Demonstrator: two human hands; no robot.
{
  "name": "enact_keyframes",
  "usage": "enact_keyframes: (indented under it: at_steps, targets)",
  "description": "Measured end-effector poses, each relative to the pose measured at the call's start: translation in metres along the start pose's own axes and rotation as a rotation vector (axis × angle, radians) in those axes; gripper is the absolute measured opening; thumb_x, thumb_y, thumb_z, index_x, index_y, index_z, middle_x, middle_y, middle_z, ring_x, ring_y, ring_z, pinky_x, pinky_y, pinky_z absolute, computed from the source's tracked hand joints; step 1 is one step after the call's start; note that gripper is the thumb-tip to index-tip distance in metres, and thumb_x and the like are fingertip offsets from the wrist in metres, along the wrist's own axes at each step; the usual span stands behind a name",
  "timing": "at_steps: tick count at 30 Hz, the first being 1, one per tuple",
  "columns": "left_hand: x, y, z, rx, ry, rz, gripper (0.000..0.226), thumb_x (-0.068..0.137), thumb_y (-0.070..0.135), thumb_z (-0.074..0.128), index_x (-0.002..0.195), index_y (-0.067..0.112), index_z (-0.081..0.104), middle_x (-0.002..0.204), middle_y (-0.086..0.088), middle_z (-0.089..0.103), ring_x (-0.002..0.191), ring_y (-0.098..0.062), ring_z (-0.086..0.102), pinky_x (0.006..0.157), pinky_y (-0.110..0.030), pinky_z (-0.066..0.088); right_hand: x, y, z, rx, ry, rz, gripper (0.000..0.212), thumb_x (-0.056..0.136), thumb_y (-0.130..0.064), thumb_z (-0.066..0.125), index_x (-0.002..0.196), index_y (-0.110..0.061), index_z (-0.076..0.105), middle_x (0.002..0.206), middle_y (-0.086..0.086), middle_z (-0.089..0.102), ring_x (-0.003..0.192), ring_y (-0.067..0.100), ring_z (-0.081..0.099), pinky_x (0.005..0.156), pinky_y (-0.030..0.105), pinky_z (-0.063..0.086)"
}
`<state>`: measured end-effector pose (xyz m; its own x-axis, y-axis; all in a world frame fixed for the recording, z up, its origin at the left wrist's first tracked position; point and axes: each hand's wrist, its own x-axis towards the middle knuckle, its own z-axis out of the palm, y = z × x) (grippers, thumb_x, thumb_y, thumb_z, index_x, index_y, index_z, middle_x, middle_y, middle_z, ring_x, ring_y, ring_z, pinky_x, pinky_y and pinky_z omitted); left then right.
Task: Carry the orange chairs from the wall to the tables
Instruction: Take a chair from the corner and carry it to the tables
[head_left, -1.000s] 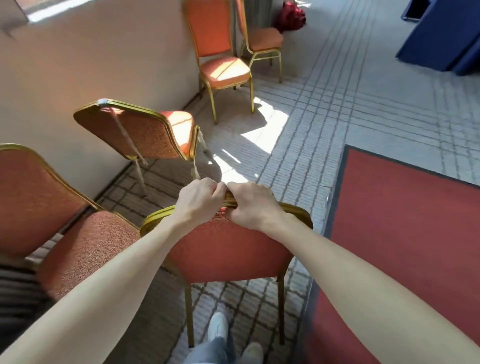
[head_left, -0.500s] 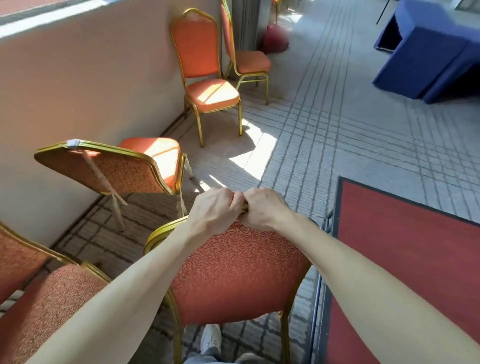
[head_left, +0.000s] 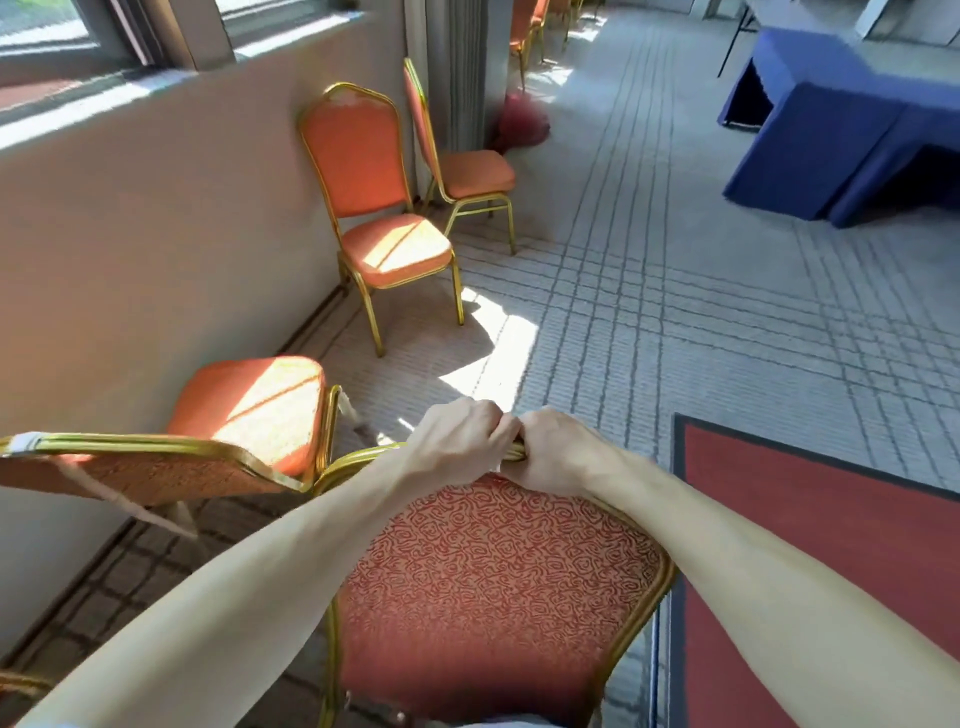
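Note:
An orange chair (head_left: 498, 582) with a gold frame and patterned back is right in front of me, its backrest toward me. My left hand (head_left: 457, 436) and my right hand (head_left: 556, 452) grip the top rail of that backrest side by side, knuckles touching. Another orange chair (head_left: 244, 410) stands just left of it by the wall, its seat in sunlight. Two more orange chairs (head_left: 379, 218) (head_left: 467, 171) stand farther along the wall. A table under a blue cloth (head_left: 841, 119) is at the far right.
A beige wall (head_left: 156, 249) with windows runs along the left. Grey lined carpet (head_left: 675, 312) stretches ahead. A red rug (head_left: 810, 561) with a dark border lies at my right. A dark red bag (head_left: 522, 122) sits on the floor near a curtain.
The held chair's backrest has come up and closer to me, filling more of the view. My gaze has lifted, showing more of the room and the blue table. Both hands keep their grip.

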<state>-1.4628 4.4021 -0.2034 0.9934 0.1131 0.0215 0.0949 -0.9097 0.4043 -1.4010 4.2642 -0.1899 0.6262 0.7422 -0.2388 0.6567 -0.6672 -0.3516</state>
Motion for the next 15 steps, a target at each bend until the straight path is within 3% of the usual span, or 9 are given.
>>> enact_keyframes:
  at_steps: [5, 6, 11, 15]
  targets:
    - [0.074, 0.008, -0.012, 0.041, 0.035, 0.115, 0.049, 0.099, 0.037, 0.033, 0.061, 0.009, 0.041, 0.066, -0.008, 0.055, 0.061, -0.029, 0.05, 0.058, -0.033, 0.032, 0.031, 0.034, -0.042, 0.005, 0.065, 0.034, 0.026, 0.078, -0.046, 0.06, 0.091, -0.024, 0.061, 0.083, -0.001, 0.066, 0.079, 0.024, 0.066, 0.066, 0.031, 0.05]
    - [0.127, 0.021, -0.012, 0.045, 0.049, 0.165, 0.049, 0.1, 0.037, 0.034, 0.059, 0.01, 0.039, 0.065, -0.008, 0.055, 0.06, -0.029, 0.051, 0.058, -0.034, 0.033, 0.054, 0.067, -0.07, 0.006, 0.119, 0.067, 0.025, 0.079, -0.045, 0.06, 0.091, -0.023, 0.061, 0.082, -0.001, 0.065, 0.078, 0.024, 0.066, 0.066, 0.032, 0.05]
    - [0.179, 0.013, -0.006, 0.043, 0.141, 0.288, 0.049, 0.093, 0.044, 0.026, 0.054, 0.015, 0.027, 0.057, -0.009, 0.053, 0.055, -0.034, 0.05, 0.054, -0.034, 0.032, 0.082, 0.093, -0.088, -0.065, 0.228, 0.033, 0.023, 0.085, -0.039, 0.063, 0.092, -0.017, 0.062, 0.075, -0.002, 0.06, 0.071, 0.022, 0.059, 0.072, 0.034, 0.049]
    - [0.221, 0.001, 0.012, 0.045, 0.153, 0.374, 0.047, 0.092, 0.042, 0.024, 0.053, 0.017, 0.022, 0.049, -0.008, 0.049, 0.048, -0.033, 0.047, 0.051, -0.031, 0.028, 0.115, 0.12, -0.084, -0.106, 0.238, 0.061, 0.02, 0.084, -0.04, 0.059, 0.084, -0.02, 0.06, 0.077, 0.002, 0.068, 0.076, 0.025, 0.067, 0.075, 0.036, 0.054]
